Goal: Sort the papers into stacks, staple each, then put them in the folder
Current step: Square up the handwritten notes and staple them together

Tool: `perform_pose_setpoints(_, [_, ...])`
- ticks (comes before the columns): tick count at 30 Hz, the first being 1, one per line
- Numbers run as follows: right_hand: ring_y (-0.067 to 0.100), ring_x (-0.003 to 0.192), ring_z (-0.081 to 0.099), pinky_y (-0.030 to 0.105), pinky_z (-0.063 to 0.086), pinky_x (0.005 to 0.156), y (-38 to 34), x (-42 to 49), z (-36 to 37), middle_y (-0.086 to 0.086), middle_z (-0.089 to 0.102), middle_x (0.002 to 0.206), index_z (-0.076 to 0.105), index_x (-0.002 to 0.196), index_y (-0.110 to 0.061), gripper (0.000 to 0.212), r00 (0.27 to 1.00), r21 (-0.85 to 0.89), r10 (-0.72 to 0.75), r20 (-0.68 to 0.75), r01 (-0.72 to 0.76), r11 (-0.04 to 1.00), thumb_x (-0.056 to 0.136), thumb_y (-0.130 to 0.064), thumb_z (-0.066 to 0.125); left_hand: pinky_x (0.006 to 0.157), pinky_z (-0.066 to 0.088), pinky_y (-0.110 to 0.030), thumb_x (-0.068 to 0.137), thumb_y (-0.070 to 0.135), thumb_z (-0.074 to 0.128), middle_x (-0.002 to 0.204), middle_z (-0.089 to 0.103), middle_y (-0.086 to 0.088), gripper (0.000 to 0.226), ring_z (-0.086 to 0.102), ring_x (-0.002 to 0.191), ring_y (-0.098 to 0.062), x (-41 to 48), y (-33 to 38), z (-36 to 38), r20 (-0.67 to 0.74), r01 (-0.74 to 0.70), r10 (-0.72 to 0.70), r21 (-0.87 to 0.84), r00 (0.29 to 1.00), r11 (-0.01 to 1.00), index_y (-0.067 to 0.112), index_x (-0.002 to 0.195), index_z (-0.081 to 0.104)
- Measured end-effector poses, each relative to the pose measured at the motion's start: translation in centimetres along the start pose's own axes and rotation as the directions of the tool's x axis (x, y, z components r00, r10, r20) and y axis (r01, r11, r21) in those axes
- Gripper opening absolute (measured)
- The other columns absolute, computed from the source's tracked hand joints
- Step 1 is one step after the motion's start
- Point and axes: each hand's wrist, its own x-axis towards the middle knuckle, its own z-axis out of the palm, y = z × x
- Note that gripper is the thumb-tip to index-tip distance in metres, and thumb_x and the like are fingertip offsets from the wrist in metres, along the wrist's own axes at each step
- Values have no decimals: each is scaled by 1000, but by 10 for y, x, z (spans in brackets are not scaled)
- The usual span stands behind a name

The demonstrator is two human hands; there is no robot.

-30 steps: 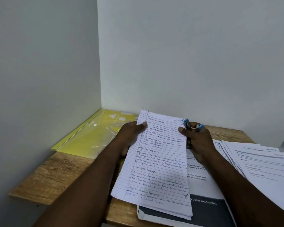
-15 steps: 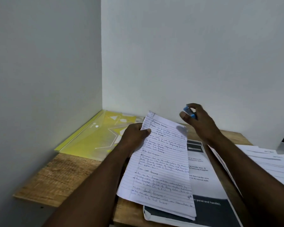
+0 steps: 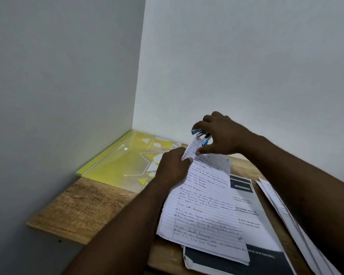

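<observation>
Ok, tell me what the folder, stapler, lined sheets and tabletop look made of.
Folder: thin translucent yellow plastic, glossy; its pattern shows through the flap.
Stapler: blue plastic around shiny metal, mostly hidden in the right hand.
Lined sheets: thin matte paper; the corner the left hand pinches bends.
Tabletop: wood or wood-look laminate, matte, grain visible; cannot tell which.

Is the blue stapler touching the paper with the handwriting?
Touching. The head view shows the lifted corner of the handwritten paper tucked into the mouth of the blue stapler, which the right hand grips.
</observation>
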Motion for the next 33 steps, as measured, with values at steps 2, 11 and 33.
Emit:
perform_pose_setpoints(2, [17,119,45,37,41,93,-2,3,-1,-4,60,129,54,146,-31,81,999,-92,-33,28,35,995,78,-70,78,56,32,-28,100,27,63,83,64,4,14,58,79,-20,0,0,0,-2,-20,20,64,1000,998,21,87,62])
perform_pose_setpoints(11, [22,124,45,39,39,97,-11,9,-8,1,57,136,50,151,-27,86,997,-278,-63,54,76,958,81,-72,74,72,38,-33,101,29,62,107,74,-5,18,63,98,-27,1,-1,0,17,-41,40,123,999,992,18,112,71])
perform_pose_setpoints(33, [17,120,49,33,34,88,-26,24,-2,-8,63,132,59,139,-32,73,956,-377,-137,258,231,897,80,-72,75,81,51,-33,104,28,63,117,76,-7,24,68,101,-27,0,6,-1,21,-22,20,124,1000,992,18,125,70])
